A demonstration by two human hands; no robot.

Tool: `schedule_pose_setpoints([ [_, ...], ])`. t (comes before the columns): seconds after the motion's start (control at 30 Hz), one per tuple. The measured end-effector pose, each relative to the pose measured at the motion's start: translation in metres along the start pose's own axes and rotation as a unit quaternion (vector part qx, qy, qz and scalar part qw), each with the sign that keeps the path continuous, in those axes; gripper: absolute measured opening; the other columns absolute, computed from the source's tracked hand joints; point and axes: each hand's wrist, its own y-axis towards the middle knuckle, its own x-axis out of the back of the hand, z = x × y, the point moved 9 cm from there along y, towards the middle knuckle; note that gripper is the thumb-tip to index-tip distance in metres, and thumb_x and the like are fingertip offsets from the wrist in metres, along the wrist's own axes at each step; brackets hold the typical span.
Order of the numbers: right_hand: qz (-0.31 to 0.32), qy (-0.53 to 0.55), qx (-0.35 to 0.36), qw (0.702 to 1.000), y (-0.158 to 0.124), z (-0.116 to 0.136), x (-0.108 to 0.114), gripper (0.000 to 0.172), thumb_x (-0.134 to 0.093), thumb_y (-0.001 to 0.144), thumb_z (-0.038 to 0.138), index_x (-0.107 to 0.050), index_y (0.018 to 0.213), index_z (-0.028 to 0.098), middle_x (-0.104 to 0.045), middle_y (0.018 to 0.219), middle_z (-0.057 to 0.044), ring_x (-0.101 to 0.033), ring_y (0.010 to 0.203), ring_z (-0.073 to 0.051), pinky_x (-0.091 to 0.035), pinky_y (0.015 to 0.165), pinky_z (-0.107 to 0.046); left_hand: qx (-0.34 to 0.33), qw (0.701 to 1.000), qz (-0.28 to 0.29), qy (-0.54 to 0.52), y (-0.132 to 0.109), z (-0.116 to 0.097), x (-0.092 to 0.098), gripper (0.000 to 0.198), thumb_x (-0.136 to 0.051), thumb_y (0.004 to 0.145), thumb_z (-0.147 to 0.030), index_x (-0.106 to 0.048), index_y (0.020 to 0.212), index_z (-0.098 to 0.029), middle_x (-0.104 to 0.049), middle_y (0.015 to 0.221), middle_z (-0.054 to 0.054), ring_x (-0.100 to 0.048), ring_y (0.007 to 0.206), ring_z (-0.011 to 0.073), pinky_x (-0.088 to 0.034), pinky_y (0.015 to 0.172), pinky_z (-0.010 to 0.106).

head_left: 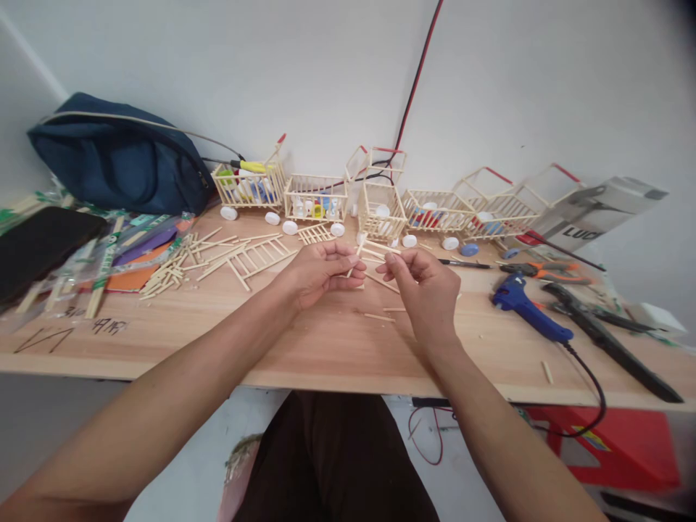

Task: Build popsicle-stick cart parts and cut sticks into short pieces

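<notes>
Above the middle of the table, my left hand [320, 277] pinches a thin wooden stick [361, 247] between thumb and fingers. My right hand [427, 290] is closed on another thin wooden stick [382, 247], whose far end meets or crosses the left one; whether they are joined I cannot tell. Beneath and between the hands lie a few loose sticks [379, 317]. Left of my left hand rests a ladder-like stick frame [261, 259], with a smaller slatted frame [316, 233] behind the hand. A pile of cut sticks [168, 274] is farther left.
Several miniature stick carts, one slatted cart [315, 199] among them, line the wall. To the right are a blue glue gun [530, 308] with its cord, orange-handled pliers [549, 271] and a long black tool [614, 344]. A blue bag [125, 156] and a dark phone-like slab [43, 250] occupy the left.
</notes>
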Motion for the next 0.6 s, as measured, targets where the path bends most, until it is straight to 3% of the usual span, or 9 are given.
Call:
schedule_pose_setpoints([
  [0.6, -0.001, 0.016, -0.011, 1.0, -0.0021, -0.0009, -0.0024, 0.026, -0.062, 0.087, 0.04, -0.066, 0.071, 0.019, -0.071, 0.068, 0.0, -0.06, 0.057, -0.011, -0.045, 0.06, -0.025, -0.006, 1.0, -0.014, 0.005, 0.0006, 0.0018, 0.0021, 0.018, -0.074, 0.076, -0.008, -0.056, 0.077, -0.01, -0.071, 0.07, 0.006, -0.068, 0.059, 0.0121, -0.059, 0.064, 0.027],
])
